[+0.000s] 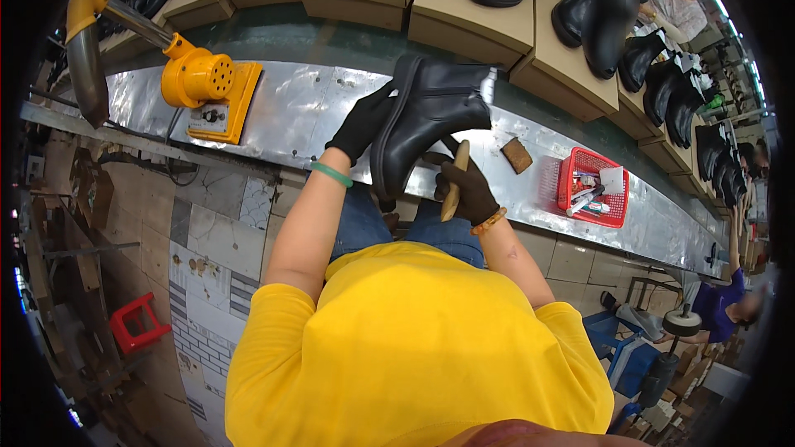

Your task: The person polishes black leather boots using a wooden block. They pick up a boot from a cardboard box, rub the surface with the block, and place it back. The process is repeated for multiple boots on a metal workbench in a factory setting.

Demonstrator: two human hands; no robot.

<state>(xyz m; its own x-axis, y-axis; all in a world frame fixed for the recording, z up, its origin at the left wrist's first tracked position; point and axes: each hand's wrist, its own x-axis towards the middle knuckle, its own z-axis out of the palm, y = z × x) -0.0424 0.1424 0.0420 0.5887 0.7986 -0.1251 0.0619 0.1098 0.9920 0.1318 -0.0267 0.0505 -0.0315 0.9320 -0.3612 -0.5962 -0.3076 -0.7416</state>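
Observation:
In front of me a black ankle boot (431, 112) is held up over the metal worktable (315, 91), its toe toward my body and its top opening pointing right. My left hand (364, 121), in a black glove, is closed on the boot along the sole side. My right hand (474, 196), also in a black glove, closes around a slim tan wooden tool (456, 184) beside the boot's toe. What the tool's working end looks like is hidden. On the table right of the boot lies a small brown block (517, 156).
At left stands a yellow machine (219, 87) with a hose-like arm. A red plastic basket (616, 217) with tubes and small items sits at right. Boots on cardboard boxes (472, 29) line the far side. A red stool (139, 323) is on the floor; people are at the right.

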